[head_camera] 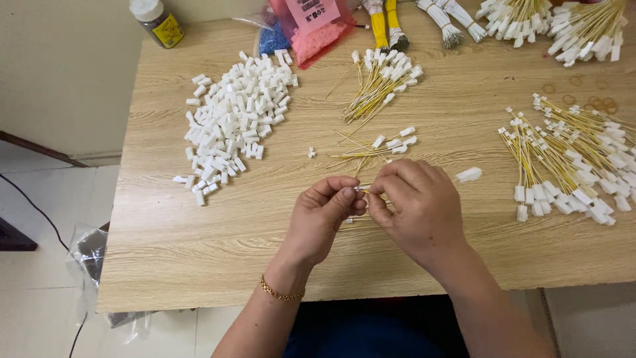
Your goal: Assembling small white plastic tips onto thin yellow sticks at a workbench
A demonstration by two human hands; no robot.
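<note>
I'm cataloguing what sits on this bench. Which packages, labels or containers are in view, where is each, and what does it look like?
Small bottle: far left corner of the table, dark body, white cap, yellow label.
Clear plastic bag: far edge, middle, holding pink and blue small parts.
Pink label card: on that bag, rectangular, with dark print.
Crumpled clear bag: on the floor, left of the table.
No screens or signs.

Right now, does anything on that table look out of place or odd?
Little stands out. One white connector lies alone right of the hands, and a tiny white piece sits apart from the big pile of white connectors. Nothing looks spilled or damaged.
</note>
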